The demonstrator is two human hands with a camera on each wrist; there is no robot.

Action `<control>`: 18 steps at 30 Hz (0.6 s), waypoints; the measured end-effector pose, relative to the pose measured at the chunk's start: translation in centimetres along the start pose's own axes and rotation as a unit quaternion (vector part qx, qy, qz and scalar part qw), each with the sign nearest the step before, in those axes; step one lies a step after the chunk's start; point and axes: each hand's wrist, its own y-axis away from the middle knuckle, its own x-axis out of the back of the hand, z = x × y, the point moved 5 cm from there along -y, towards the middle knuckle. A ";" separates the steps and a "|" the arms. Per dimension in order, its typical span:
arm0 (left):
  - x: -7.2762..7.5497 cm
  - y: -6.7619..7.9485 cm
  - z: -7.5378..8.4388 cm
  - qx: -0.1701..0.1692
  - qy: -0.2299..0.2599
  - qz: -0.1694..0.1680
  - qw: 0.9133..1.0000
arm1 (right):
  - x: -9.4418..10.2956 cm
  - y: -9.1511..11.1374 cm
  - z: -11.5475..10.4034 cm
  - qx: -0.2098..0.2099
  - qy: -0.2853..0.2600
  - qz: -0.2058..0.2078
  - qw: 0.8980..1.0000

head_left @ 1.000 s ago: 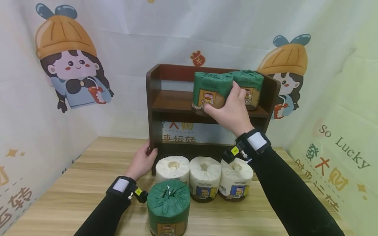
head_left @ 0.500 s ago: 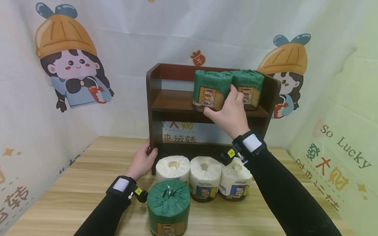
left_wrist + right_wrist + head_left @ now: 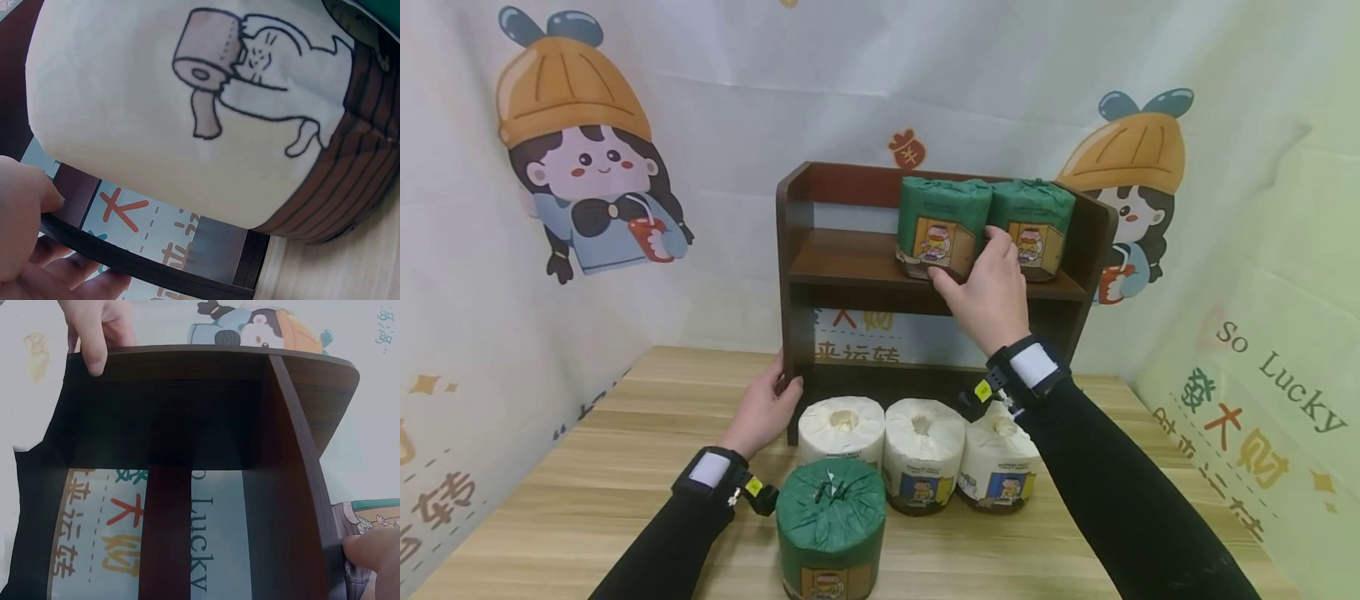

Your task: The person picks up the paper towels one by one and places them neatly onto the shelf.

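Now, in the head view, the left green roll (image 3: 943,218) stands on the upper shelf (image 3: 842,252) of the rack (image 3: 798,300), just beside the right green roll (image 3: 1034,221); setting it in place looks nearly done, I judge. The right grip (image 3: 990,293) has its thumb at the roll's base and fingers by its right side; whether it pinches or only pushes, I cannot tell. A second ago the roll overlapped its neighbour, its base lower, before the shelf's front edge. The front green roll (image 3: 831,521) on the counter (image 3: 587,442) and the three white rolls (image 3: 923,450) have stayed put.

In the left wrist view, the left grip (image 3: 22,222) clasps the rack's side panel, thumb and fingers on opposite faces.

In the right wrist view, the right thumb touches the roll's base; most of the roll is out of view.
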 end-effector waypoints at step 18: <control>0.1 0.1 0.2 0.008 -0.001 0.000 1.000 | -0.4 -0.5 0.6 -0.030 -0.005 0.046 0.998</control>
